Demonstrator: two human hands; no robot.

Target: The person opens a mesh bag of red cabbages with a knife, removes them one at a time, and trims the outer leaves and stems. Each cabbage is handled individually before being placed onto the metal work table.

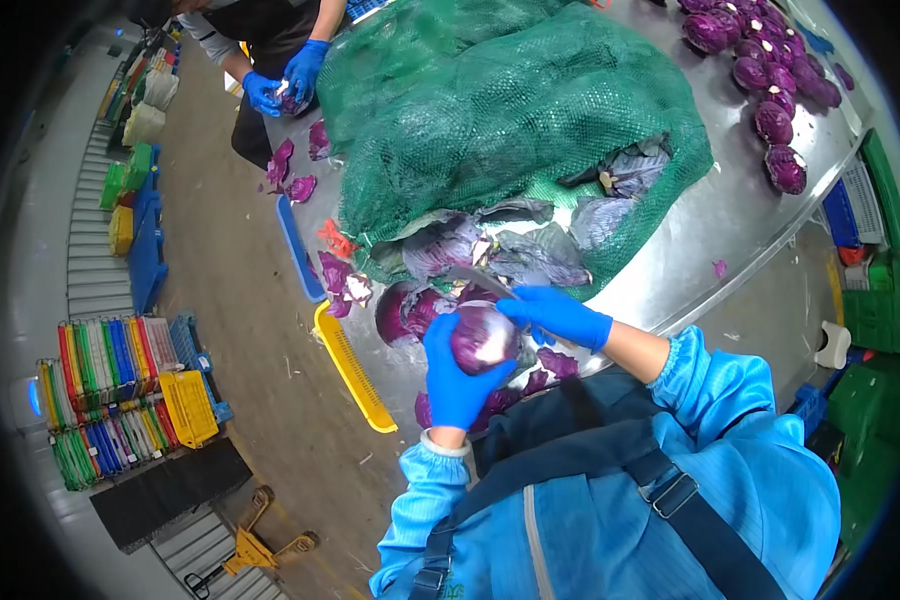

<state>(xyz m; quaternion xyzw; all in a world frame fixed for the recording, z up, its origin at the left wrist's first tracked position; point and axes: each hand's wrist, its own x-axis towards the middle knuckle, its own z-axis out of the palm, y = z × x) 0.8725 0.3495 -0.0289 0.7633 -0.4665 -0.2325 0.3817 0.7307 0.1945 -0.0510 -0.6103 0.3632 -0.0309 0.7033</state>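
My left hand point(454, 378), in a blue glove, is closed around a red cabbage point(484, 338) and supports it from the left and below. A pale patch shows on the cabbage's near side. The fingers of my right hand point(562, 314), also gloved, are wrapped round a knife point(482, 281); its grey blade points up and left over the cabbage's far side, and the handle is hidden in the hand. Just left of the held cabbage lies another red cabbage point(398, 312). Loose purple leaves point(558, 362) are scattered by my hands and along the table edge.
A green mesh sack point(530, 110) with outer leaves at its mouth covers much of the metal table point(660, 265). Several cabbages point(773, 122) line the far right. A yellow basket point(350, 370) stands at the left edge. Across the table, a co-worker's gloved hands point(288, 84) hold a cabbage.
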